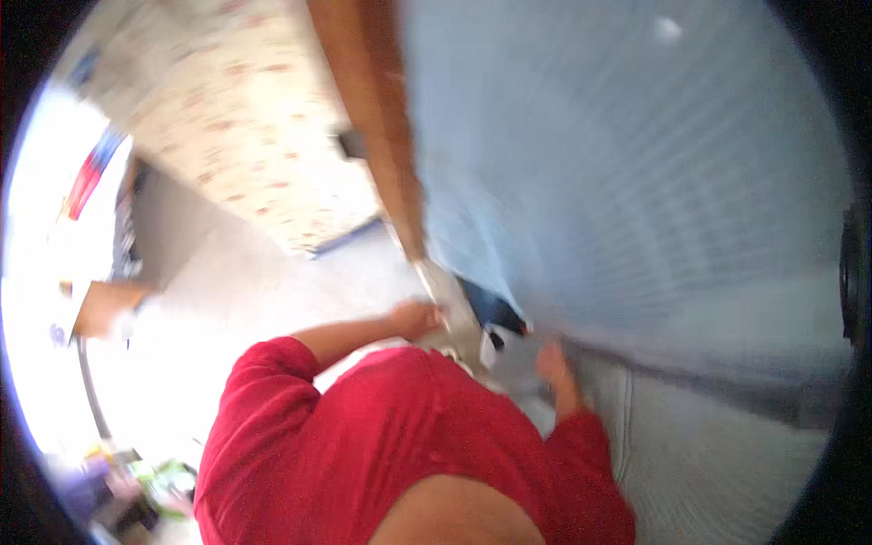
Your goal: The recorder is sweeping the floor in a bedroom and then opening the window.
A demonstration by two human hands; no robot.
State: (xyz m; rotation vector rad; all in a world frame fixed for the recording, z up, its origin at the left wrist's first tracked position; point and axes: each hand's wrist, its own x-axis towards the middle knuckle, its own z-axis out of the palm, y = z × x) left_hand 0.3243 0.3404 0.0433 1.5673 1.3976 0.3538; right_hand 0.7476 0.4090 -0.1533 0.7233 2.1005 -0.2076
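Motion blurs the view. My left hand point(419, 319) is in front of my body at the middle, with the pale strip point(440, 283) at the foot of a wooden post just beyond it. Its fingers look bent, but nothing shows clearly in them. Farther right, my right hand point(553, 362) hangs low near the foot of the light blue wall point(618, 182), its fingers smeared. Between the hands, on the floor side, lies a dark blue shape point(490, 307) beside a small black-and-white thing; I cannot make out what either is.
A brown wooden post point(377, 109) rises along the blue wall. Left of it is a pale panel with reddish flecks point(245, 136). A brown box-like thing point(109, 309) stands at the far left, with a jumble of coloured items point(136, 486) at lower left.
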